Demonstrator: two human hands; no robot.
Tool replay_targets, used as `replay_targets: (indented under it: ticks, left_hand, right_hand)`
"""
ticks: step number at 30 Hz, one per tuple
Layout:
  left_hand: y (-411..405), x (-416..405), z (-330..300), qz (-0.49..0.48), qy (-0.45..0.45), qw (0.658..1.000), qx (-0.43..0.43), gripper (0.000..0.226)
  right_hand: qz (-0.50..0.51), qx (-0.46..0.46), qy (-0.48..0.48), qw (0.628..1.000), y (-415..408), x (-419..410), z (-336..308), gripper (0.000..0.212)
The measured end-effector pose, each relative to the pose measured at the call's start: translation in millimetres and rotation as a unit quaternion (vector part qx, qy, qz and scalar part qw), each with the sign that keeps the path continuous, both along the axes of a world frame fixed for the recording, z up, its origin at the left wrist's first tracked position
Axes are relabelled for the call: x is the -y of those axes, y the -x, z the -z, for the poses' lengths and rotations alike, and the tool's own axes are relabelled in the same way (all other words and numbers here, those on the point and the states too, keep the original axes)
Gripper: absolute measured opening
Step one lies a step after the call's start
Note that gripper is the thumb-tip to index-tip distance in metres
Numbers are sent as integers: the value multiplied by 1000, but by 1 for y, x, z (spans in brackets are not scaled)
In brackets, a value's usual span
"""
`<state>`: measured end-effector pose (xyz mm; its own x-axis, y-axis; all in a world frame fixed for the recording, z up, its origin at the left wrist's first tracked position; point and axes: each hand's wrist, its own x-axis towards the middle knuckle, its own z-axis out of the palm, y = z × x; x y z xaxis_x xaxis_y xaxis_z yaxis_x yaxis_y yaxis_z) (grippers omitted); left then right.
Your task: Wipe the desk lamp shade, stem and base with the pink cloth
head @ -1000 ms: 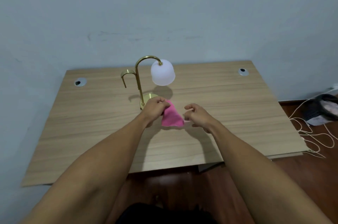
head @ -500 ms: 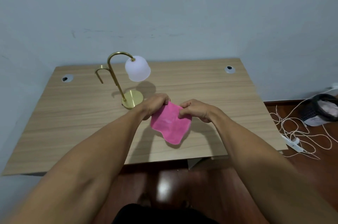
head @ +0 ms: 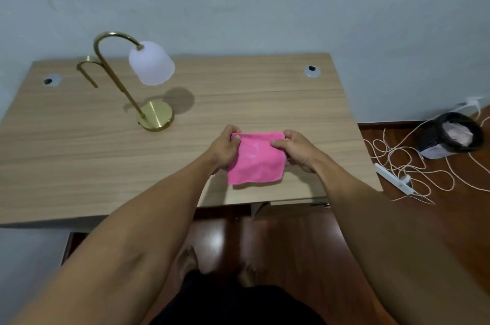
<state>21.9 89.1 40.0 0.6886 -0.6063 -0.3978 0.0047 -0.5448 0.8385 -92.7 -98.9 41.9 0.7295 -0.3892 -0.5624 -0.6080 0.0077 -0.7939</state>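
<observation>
A pink cloth (head: pixel 256 159) hangs spread out flat above the desk's front part. My left hand (head: pixel 224 148) pinches its upper left corner and my right hand (head: pixel 294 148) pinches its upper right corner. The desk lamp stands to the left, apart from both hands: a white shade (head: pixel 151 63) hangs from a curved brass stem (head: pixel 116 78) that rises from a round brass base (head: pixel 156 115). A second short brass hook (head: pixel 87 71) branches off behind the stem.
The wooden desk (head: pixel 79 144) stands against a pale wall, with cable grommets at back left (head: pixel 52 80) and back right (head: pixel 312 70). On the floor to the right lie a black bin (head: pixel 460 133), a white power strip (head: pixel 395 178) and tangled cords (head: pixel 413 165).
My hands have drawn away from the lamp base toward the desk's front right. The bunched cloth has been opened out and now hangs spread between both hands. The view shifted right.
</observation>
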Motion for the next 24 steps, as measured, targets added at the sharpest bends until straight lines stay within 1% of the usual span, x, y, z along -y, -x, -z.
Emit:
replay_targets:
  ticks: [3, 6, 9, 12, 14, 16, 18, 20, 23, 24]
  left_hand:
    - [9, 12, 23, -7, -29, 1000, 7, 16]
    - [15, 26, 45, -17, -54, 998, 6, 19]
    - [17, 37, 62, -26, -58, 998, 21, 19]
    - [16, 44, 73, -31, -51, 998, 27, 12]
    - [15, 48, 75, -35, -55, 998, 24, 12]
    - [13, 48, 73, -37, -72, 997, 15, 14]
    - [13, 45, 68, -31, -94, 995, 13, 26]
    - [12, 37, 65, -13, -109, 993, 45, 37]
    - [8, 17, 64, -5, -125, 989, 83, 34]
    - [5, 8, 65, -13, -125, 988, 86, 31]
  right_hand:
    - [-17, -22, 56, 998, 10, 6, 18, 21]
    - [-35, -34, 110, 993, 15, 14, 41, 25]
    - [-35, -36, 141, 989, 17, 19, 62, 27]
    - [-12, -32, 169, 985, 19, 25, 79, 25]
    - [-4, -28, 174, 984, 18, 27, 83, 24]
    - [4, -28, 187, 982, 16, 28, 84, 30]
    - [14, -35, 213, 976, 17, 28, 82, 35]
    - [26, -52, 237, 970, 18, 28, 79, 34]
    - [35, -85, 271, 958, 19, 21, 70, 30]
    - [35, -78, 278, 957, 17, 17, 69, 28]
